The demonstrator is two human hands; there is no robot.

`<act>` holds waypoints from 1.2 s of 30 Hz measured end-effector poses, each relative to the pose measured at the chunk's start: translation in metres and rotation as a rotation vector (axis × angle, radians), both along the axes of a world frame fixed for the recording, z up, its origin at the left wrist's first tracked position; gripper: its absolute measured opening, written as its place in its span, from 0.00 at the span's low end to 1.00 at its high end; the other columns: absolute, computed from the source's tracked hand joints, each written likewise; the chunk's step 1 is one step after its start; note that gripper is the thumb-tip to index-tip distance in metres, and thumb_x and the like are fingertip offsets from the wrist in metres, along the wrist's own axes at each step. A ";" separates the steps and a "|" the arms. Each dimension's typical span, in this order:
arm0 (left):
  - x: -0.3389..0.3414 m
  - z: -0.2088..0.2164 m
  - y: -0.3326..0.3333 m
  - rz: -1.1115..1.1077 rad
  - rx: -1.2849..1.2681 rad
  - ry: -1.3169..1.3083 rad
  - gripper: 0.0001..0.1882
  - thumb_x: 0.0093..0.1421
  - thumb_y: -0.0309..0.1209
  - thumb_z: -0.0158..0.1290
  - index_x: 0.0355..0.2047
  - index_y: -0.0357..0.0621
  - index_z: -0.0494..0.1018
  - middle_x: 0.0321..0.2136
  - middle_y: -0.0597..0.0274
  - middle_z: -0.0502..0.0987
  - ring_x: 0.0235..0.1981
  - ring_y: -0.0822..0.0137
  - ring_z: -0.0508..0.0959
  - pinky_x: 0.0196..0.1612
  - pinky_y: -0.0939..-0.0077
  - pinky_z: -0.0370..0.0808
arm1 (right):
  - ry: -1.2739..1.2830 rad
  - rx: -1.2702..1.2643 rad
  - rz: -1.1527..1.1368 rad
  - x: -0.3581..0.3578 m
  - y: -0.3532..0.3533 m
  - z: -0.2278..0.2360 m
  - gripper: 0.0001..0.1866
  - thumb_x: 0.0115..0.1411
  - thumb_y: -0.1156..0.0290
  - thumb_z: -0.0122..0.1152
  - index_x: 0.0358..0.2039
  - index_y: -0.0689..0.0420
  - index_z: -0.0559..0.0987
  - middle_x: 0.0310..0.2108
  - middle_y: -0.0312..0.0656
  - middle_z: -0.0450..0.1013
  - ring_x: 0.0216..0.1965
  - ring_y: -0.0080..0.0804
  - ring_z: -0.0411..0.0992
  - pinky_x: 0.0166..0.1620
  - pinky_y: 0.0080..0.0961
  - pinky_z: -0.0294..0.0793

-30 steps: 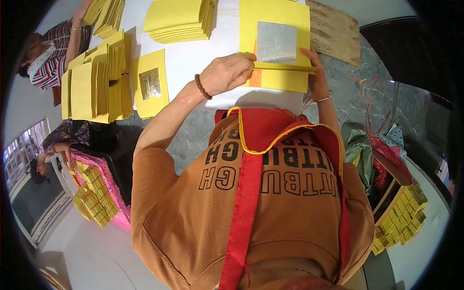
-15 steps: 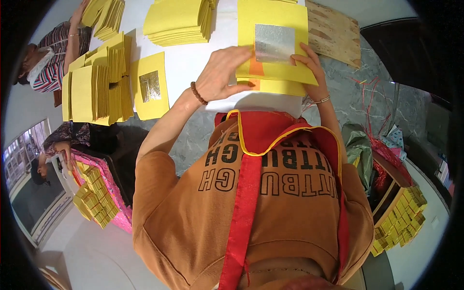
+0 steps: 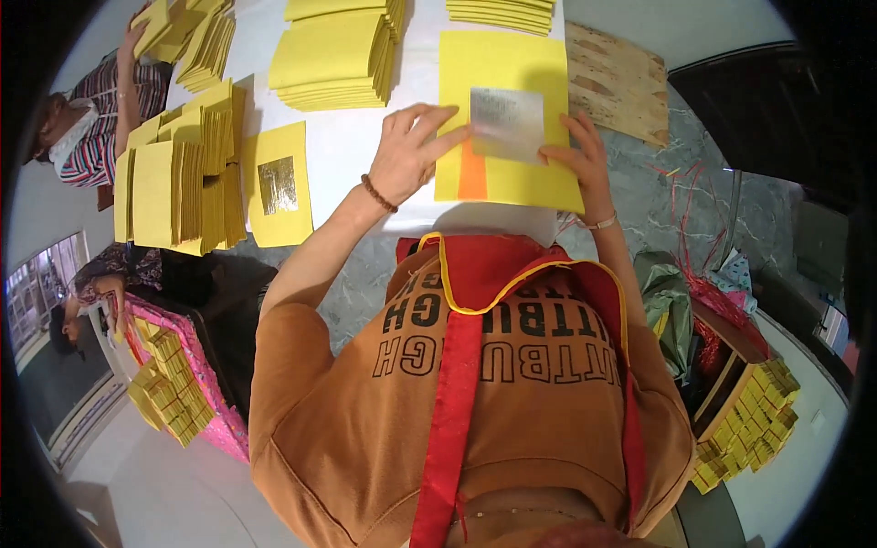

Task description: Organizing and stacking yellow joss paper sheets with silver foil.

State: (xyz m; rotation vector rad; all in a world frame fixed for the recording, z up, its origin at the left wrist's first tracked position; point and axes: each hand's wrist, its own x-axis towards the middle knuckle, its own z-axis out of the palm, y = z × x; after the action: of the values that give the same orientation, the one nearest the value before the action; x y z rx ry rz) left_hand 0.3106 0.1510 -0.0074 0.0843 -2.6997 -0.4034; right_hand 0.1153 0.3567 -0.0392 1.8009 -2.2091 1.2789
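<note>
A yellow paper sheet (image 3: 512,62) lies near the table's front edge, with a silver foil square (image 3: 508,119) on it and an orange strip (image 3: 472,175) below the square's left side. My left hand (image 3: 411,151) has its fingers stretched out and apart, tips touching the sheet at the square's left edge. My right hand (image 3: 585,164) rests on the sheet's right edge, digits spread, one tip at the square's lower right. Part of the right palm is hidden by the sheet's edge. Neither hand appears to grip anything.
Folded yellow paper stacks (image 3: 329,59) stand on the white table (image 3: 352,137). Another foil-marked sheet (image 3: 292,219) lies at its left edge. A wooden board (image 3: 621,82) is at right. Two people work at left. Yellow bundles (image 3: 744,425) fill a box at lower right.
The top sheet's lower edge has come down and now covers the sheet below. My left hand's fingers have moved onto the foil square's edge; my right hand's fingers are more spread.
</note>
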 end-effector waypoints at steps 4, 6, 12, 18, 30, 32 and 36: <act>0.013 0.005 0.005 -0.115 0.024 -0.009 0.22 0.45 0.22 0.49 0.43 0.50 0.71 0.40 0.64 0.73 0.39 0.63 0.69 0.41 0.71 0.65 | -0.188 0.215 0.218 0.007 0.018 0.020 0.11 0.48 0.67 0.59 0.35 0.48 0.78 0.43 0.38 0.72 0.51 0.33 0.66 0.52 0.37 0.55; 0.015 0.009 0.009 -0.117 0.165 -0.001 0.13 0.50 0.24 0.48 0.38 0.44 0.72 0.32 0.63 0.75 0.33 0.64 0.71 0.37 0.72 0.66 | -0.207 0.246 0.191 0.014 0.022 0.027 0.11 0.49 0.67 0.59 0.36 0.49 0.78 0.41 0.38 0.73 0.48 0.33 0.68 0.48 0.36 0.59; -0.005 0.016 0.012 0.206 0.487 -0.162 0.09 0.57 0.32 0.47 0.29 0.39 0.70 0.21 0.53 0.72 0.24 0.56 0.70 0.30 0.65 0.66 | -0.700 0.258 -0.087 0.018 0.005 0.012 0.15 0.53 0.67 0.57 0.42 0.56 0.75 0.32 0.40 0.75 0.32 0.29 0.74 0.32 0.28 0.69; -0.014 -0.001 0.006 0.378 0.765 -0.249 0.12 0.55 0.34 0.49 0.27 0.36 0.67 0.15 0.50 0.69 0.16 0.53 0.69 0.21 0.64 0.64 | -0.950 -0.034 -0.299 0.023 -0.019 0.016 0.19 0.51 0.71 0.61 0.45 0.58 0.72 0.29 0.39 0.75 0.27 0.19 0.70 0.31 0.18 0.69; -0.021 -0.021 0.004 0.422 1.083 -0.085 0.17 0.54 0.30 0.50 0.44 0.39 0.64 0.10 0.61 0.66 0.11 0.67 0.66 0.17 0.73 0.62 | -0.738 0.037 -0.360 0.010 -0.031 -0.011 0.17 0.50 0.69 0.62 0.41 0.56 0.75 0.19 0.30 0.65 0.20 0.16 0.59 0.24 0.15 0.60; -0.024 0.006 0.006 0.463 1.018 -0.167 0.20 0.53 0.30 0.51 0.47 0.41 0.62 0.15 0.60 0.68 0.16 0.66 0.68 0.21 0.71 0.63 | -0.768 0.039 -0.369 0.008 -0.031 -0.014 0.16 0.50 0.69 0.62 0.41 0.56 0.75 0.19 0.30 0.64 0.20 0.17 0.58 0.24 0.15 0.60; -0.023 0.019 0.009 0.379 0.157 0.080 0.27 0.52 0.32 0.53 0.53 0.47 0.60 0.41 0.54 0.70 0.40 0.60 0.70 0.40 0.63 0.64 | -0.773 0.071 -0.350 0.005 -0.033 -0.011 0.16 0.49 0.70 0.62 0.41 0.58 0.75 0.19 0.33 0.68 0.21 0.18 0.62 0.25 0.16 0.63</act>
State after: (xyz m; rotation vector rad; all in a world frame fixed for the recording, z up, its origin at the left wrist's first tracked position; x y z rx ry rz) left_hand 0.2873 0.1598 0.0121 0.5996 -2.4934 -0.4864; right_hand 0.1201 0.3238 -0.0501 0.9172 -2.7630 2.0482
